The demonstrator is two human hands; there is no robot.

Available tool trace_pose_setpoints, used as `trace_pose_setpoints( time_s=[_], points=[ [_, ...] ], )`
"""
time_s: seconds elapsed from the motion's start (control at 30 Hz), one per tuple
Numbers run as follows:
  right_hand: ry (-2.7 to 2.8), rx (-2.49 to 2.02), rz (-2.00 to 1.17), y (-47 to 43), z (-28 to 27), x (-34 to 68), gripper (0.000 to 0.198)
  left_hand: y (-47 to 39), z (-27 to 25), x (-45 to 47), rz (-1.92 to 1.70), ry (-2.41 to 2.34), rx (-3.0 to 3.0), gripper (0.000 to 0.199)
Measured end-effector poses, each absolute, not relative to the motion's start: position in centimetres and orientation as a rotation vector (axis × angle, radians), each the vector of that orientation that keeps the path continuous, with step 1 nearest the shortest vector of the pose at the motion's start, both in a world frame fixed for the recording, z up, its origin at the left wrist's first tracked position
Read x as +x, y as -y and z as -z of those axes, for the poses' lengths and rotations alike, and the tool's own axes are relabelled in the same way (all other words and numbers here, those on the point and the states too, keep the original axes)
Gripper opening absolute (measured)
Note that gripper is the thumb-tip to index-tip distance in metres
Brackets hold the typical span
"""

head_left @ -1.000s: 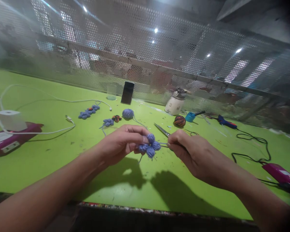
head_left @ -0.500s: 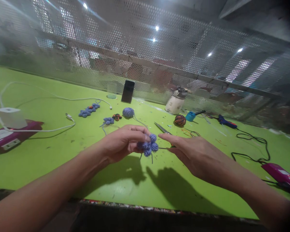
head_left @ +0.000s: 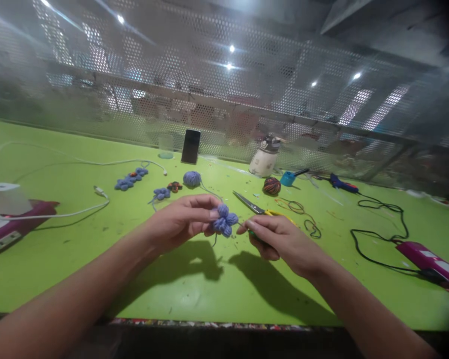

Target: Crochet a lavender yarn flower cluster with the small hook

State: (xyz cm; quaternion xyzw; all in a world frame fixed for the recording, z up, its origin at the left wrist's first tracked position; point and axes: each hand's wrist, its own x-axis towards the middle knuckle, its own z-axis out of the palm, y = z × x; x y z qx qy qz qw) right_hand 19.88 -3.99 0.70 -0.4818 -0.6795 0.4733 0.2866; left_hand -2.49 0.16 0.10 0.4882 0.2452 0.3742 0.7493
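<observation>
My left hand (head_left: 189,217) pinches a blue-purple crocheted flower (head_left: 224,220) between thumb and fingers, above the table. A short yarn tail hangs below the flower. My right hand (head_left: 274,237) is closed around a crochet hook (head_left: 251,232) with a green handle, mostly hidden in the fingers; its thin tip points at the flower's right side. From the flower, yarn runs back toward a blue-purple yarn ball (head_left: 192,179). Just behind my right hand lie open-looking scissors (head_left: 249,203) with yellow handles, partly covered by that hand.
On the green table (head_left: 194,294) lie crocheted flowers (head_left: 130,178), a dark multicoloured yarn ball (head_left: 271,186), a blue tape dispenser-like item (head_left: 288,178) and a glue gun (head_left: 343,183). A phone (head_left: 191,146) and a pale bottle (head_left: 263,158) stand behind. Purple power strips (head_left: 431,262) with cables flank both sides.
My right hand has curled from stretched fingers into a closer grip around the hook, uncovering the scissors' yellow handles. The flower has turned a little in my left hand. The view has shifted slightly.
</observation>
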Motion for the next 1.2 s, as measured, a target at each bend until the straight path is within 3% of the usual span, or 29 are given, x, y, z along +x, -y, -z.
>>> trace_pose_setpoints(
  time_s=[0.13, 0.3, 0.37, 0.53, 0.7, 0.77, 0.9, 1.03, 1.13, 1.2],
  points=[
    [1.481, -1.131, -1.471, 3.9, 0.2, 19.5, 0.034, -0.4, 0.3, -2.8, -0.833, -0.496, 1.157, 0.015],
    [1.58, -1.021, -1.547, 3.8, -0.3, 20.2, 0.04, -0.5, 0.3, -3.1, -0.801, -0.454, 1.204, 0.017],
    [1.757, -1.08, -1.399, 3.4, -0.5, 20.7, 0.038, -0.6, 0.4, -3.3, -0.793, -0.456, 1.202, 0.019],
    [2.118, -1.266, -0.593, 1.8, 0.4, 21.3, 0.025, -1.0, 0.6, -3.7, -0.794, -0.447, 1.267, 0.021],
    [2.3, -1.263, -0.382, 1.4, 2.2, 20.7, 0.015, -1.1, 0.7, -3.9, -0.767, -0.439, 1.342, 0.018],
    [2.169, -1.238, -0.421, 2.0, 1.7, 20.3, 0.014, -1.1, 0.8, -3.8, -0.757, -0.471, 1.353, 0.017],
    [1.911, -1.047, -0.968, 3.4, -0.6, 19.2, 0.018, -1.2, 1.0, -3.6, -0.757, -0.543, 1.361, 0.019],
    [1.724, -1.004, -1.271, 3.6, -0.9, 18.0, 0.016, -1.0, 1.0, -3.3, -0.72, -0.542, 1.371, 0.016],
    [1.743, -1.012, -1.265, 3.3, -0.3, 17.7, 0.018, -0.9, 0.9, -3.1, -0.707, -0.53, 1.364, 0.015],
    [1.931, -0.99, -1.032, 3.2, -0.2, 17.9, 0.015, -0.8, 0.9, -3.1, -0.704, -0.532, 1.332, 0.016]
  ],
)
